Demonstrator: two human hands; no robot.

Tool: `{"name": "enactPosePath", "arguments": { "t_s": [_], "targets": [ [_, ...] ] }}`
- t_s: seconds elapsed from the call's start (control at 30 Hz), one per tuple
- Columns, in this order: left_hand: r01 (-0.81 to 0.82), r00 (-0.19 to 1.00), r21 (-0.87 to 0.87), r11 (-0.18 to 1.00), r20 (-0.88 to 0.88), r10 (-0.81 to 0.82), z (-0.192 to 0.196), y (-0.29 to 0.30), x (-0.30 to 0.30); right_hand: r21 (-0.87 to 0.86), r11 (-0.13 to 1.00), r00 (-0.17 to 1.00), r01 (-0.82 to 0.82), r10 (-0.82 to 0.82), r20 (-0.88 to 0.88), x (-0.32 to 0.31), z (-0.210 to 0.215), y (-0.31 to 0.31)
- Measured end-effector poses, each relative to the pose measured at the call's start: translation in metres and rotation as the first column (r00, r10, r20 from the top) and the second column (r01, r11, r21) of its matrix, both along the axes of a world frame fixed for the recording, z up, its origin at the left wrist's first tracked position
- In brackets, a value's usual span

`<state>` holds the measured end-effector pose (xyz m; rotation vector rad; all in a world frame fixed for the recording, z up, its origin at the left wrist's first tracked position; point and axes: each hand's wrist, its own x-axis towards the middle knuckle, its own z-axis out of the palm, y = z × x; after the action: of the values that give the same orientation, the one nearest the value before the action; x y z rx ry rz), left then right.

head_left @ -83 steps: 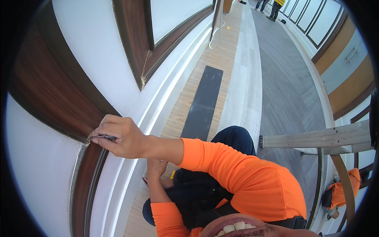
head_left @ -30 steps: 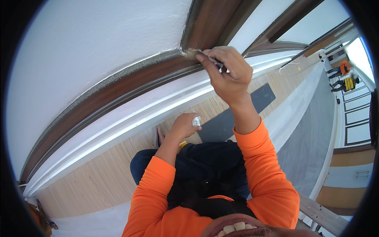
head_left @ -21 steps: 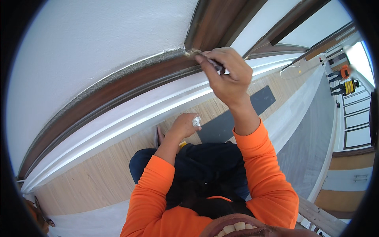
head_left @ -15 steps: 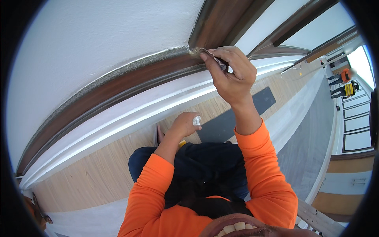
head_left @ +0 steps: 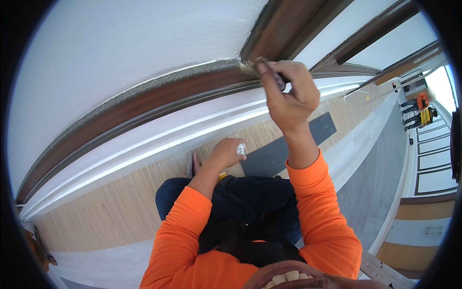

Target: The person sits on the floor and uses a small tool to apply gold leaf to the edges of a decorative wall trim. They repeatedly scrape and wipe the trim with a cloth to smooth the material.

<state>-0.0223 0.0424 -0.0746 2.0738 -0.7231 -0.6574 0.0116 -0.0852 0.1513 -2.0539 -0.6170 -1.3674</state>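
Note:
High at centre, my right hand (head_left: 292,94) pinches a small folded brownish-grey sheet (head_left: 261,61) that looks like sandpaper. Its end is at the corner where a dark brown wooden rail (head_left: 192,83) meets an upright brown frame post (head_left: 281,29). Pale, worn patches show on the wood at that corner. Lower down, over my lap, my left hand (head_left: 226,153) is closed around a small white crumpled piece (head_left: 241,148), whose exact kind I cannot make out. Most of that piece is hidden by the fingers.
A white wall (head_left: 134,53) rises behind the rail, with a white ledge (head_left: 159,130) below. A dark grey board (head_left: 274,154) lies on the light wood-look floor (head_left: 106,216) beside my legs. Two people (head_left: 423,108) stand far off at right. A white cable (head_left: 353,98) runs near the wall.
The view has shifted slightly, moving the frame corner right. My right hand and its folded sheet have slid a little right along the wood. My left hand has hardly moved.

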Motion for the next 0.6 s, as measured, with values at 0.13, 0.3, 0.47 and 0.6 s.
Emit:
{"name": "enactPosePath", "arguments": {
  "t_s": [0.13, 0.3, 0.47, 0.6],
  "targets": [
    [0.011, 1.000, 0.023, 1.000, -0.006, -0.011, 0.002, 0.000, 0.000, -0.007, 0.999, 0.998, -0.051, 0.051, -0.034, 0.002, -0.001, 0.004],
    [0.010, 1.000, 0.027, 1.000, -0.006, -0.010, 0.001, -0.001, -0.001, 0.029, 0.997, 0.997, -0.070, 0.070, -0.013, 0.003, 0.008, 0.011],
    [-0.012, 0.999, -0.016, 1.000, 0.042, 0.013, -0.006, -0.001, -0.002, 0.072, 0.995, 0.996, -0.071, 0.074, -0.044, 0.001, 0.001, 0.008],
    [-0.013, 1.000, 0.018, 1.000, 0.021, 0.013, -0.002, 0.000, -0.002, 0.017, 0.993, 0.991, -0.113, 0.114, -0.076, 0.002, 0.002, 0.008]
  ]
}}
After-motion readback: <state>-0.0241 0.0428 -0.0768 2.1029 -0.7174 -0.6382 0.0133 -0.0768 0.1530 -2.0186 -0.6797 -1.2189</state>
